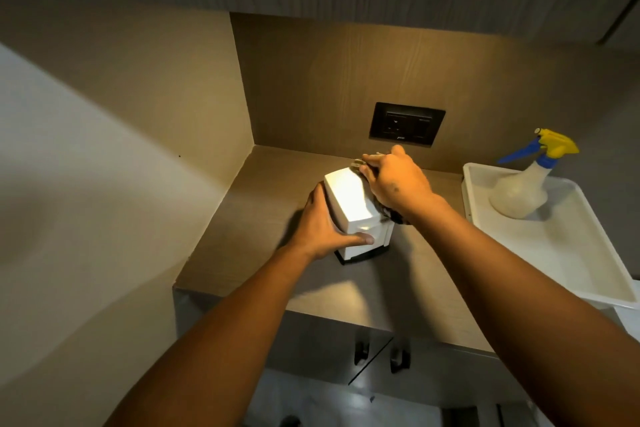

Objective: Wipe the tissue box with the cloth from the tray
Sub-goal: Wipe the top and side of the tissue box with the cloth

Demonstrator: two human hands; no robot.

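You're looking at a glossy white rectangular tissue box (349, 204) with a dark base, sitting tilted on the brown countertop, its bright top face catching the light. A dark, patterned, crumpled cloth (388, 211) is pressing against the box's right side, bunched from the far top corner down toward the near edge. The white rectangular plastic tray (571, 253) is lying to the right, apart from the box.

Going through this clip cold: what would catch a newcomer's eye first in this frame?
First the brightly lit white tissue box at the centre of the counter, steadied by the left hand while the right hand presses a dark cloth against its right side. Next, the spray bottle with a yellow and blue trigger, standing in the white tray at right.
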